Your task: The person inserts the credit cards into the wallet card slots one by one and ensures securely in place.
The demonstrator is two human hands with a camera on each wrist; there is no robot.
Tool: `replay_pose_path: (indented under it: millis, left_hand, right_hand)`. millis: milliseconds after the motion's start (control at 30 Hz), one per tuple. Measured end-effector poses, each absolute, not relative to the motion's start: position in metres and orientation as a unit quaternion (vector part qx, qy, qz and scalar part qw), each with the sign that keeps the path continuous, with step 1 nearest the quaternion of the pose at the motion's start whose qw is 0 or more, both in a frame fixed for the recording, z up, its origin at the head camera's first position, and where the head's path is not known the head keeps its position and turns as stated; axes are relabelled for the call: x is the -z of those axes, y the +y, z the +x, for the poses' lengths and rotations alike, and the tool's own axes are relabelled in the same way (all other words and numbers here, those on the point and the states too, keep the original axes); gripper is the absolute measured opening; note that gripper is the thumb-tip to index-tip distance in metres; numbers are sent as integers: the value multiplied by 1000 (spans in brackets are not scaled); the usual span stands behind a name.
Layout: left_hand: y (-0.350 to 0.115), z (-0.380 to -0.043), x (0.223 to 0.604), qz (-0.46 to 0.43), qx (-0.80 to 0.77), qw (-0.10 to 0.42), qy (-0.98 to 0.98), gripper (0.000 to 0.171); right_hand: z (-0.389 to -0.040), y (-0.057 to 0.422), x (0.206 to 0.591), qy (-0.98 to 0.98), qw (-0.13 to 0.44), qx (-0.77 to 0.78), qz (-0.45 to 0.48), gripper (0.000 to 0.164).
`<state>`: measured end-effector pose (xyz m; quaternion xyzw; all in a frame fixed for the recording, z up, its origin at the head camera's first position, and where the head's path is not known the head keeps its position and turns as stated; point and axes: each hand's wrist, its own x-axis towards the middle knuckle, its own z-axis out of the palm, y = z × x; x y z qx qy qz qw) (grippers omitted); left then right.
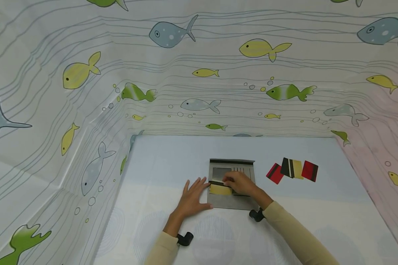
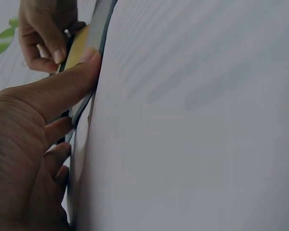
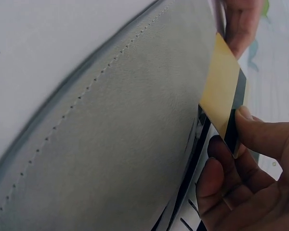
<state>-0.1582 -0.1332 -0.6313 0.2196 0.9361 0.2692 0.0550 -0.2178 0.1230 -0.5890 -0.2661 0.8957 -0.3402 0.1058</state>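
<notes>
A grey wallet (image 1: 230,201) lies unfolded on the table, with slots and a clear window in its upper part. Between thumb and fingers my right hand (image 1: 240,183) pinches the corner of a gold card (image 3: 221,86) with a black stripe, at the wallet's left half. How far the card sits in a slot I cannot tell. My left hand (image 1: 194,198) spreads its fingers along the wallet's left edge. Its thumb (image 2: 79,74) rests on the wallet near the lower left corner.
Right of the wallet lie a red card (image 1: 274,173), a black card (image 1: 286,168), a gold card (image 1: 297,169) and another red card (image 1: 310,171), some overlapping. Fish-patterned cloth (image 1: 199,88) stands behind and beside the white table (image 1: 172,158).
</notes>
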Motion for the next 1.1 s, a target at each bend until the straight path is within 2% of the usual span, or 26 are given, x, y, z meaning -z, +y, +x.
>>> replay_pose_path:
  millis: [567,1100]
  left_hand:
    - [-133,-160,635,223,-267,55,936,87]
    - [-133,-160,635,220,-261,53,938,87]
  right_hand:
    - [-219,120,589,894,143,331,-266,5]
    - [-221,118,593,891,151,328,-277,5]
